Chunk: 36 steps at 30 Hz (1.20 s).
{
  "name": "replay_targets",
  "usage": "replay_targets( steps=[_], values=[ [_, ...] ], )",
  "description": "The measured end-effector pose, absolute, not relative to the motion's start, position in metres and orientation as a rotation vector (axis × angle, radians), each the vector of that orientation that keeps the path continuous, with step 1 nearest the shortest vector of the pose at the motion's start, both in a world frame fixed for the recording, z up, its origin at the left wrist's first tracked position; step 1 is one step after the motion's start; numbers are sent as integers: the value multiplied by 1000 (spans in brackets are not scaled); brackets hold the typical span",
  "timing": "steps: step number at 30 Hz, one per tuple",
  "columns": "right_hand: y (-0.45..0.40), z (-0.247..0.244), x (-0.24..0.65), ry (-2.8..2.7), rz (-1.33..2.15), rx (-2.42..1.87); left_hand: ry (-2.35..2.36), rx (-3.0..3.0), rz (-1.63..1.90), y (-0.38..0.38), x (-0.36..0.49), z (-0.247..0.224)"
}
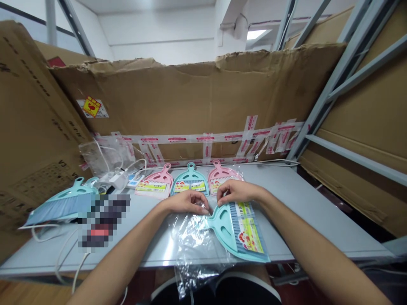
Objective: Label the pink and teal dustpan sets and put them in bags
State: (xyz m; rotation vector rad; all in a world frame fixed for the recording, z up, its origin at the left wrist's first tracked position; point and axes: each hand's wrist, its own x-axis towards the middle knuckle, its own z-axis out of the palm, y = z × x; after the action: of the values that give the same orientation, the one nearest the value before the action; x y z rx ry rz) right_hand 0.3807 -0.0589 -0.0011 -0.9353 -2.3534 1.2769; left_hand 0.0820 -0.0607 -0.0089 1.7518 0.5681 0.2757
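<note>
A teal dustpan and brush set (224, 226) with a yellow-green label lies near the table's front edge, its handle pointing left. Clear plastic bag film (190, 245) covers the handle end and hangs over the edge. My left hand (190, 202) pinches the film beside the handle. My right hand (233, 192) has its fingers curled at the upper rim of the teal set; what its fingertips hold, if anything, is too small to tell. Behind my hands lie a pink set (157, 182), another teal set (190, 180) and a second pink set (221, 171), side by side.
On the left of the grey table (318, 220) are a teal dustpan with a blue brush (60, 205), a pixelated dark item (106, 220), white chargers (119, 180) and cables. Cardboard (190, 101) walls the back; a metal rack (330, 84) stands at right.
</note>
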Motion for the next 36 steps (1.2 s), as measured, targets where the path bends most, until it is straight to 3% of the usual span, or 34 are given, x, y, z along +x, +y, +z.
replay_targets(
  steps=[10,14,20,36],
  values=[
    [-47,-9,392,-1951,1452,-1084,629,1631,419,-55,77,-15],
    [-47,-1,405,-1490,1652,-1133,731,1518,613,-52,71,-7],
    [-47,12,418,-1156,1678,-1016,878,1491,889,-44,59,7],
    [-48,-9,393,-1382,1678,-990,805,1453,619,-53,63,10]
  ],
)
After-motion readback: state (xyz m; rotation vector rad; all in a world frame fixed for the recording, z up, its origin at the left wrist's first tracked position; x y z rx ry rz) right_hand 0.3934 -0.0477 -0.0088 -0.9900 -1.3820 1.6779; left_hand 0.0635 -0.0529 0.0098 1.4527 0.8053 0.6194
